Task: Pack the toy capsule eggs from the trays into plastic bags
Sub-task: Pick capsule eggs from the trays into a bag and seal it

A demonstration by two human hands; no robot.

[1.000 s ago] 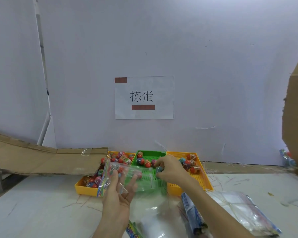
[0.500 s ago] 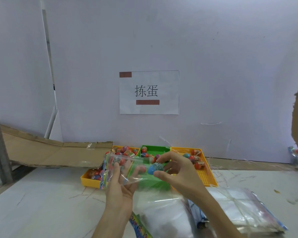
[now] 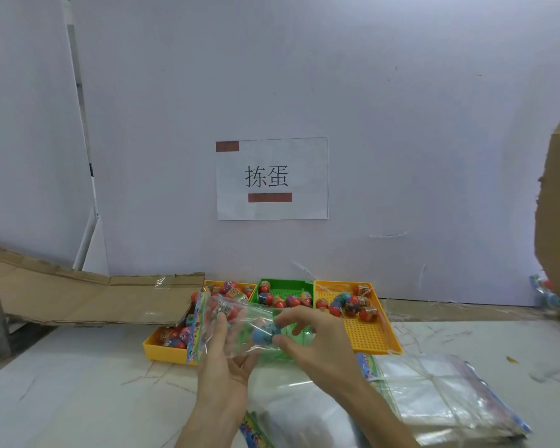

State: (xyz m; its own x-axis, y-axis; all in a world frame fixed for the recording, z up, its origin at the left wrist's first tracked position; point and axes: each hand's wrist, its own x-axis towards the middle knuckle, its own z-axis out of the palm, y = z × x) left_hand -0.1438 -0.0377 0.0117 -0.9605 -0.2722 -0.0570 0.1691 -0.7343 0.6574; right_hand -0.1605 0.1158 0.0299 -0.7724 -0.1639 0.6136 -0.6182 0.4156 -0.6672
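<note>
Step in hand, as I judge it: loading one egg into a part-filled bag.

The left yellow tray [image 3: 162, 346], rigid perforated plastic, holds glossy red and blue capsule eggs [image 3: 174, 334]. The grip of the left hand [image 3: 227, 367] is closed round a clear, crinkled plastic bag [image 3: 240, 318] with a printed header strip [image 3: 196, 328], held above the bench [image 3: 78, 383]; several eggs lie inside. A smooth, rounded blue egg [image 3: 265, 333] sits at the bag's open right end, pinched in the grip of the right hand [image 3: 317, 344]. Behind are the green tray [image 3: 286, 287] and the right yellow tray [image 3: 369, 337], both holding eggs. Far right lies a flat stack of spare bags [image 3: 440, 392].

The next move likely calls for pushing the egg deeper, then letting go without collapsing the limp mouth.
</note>
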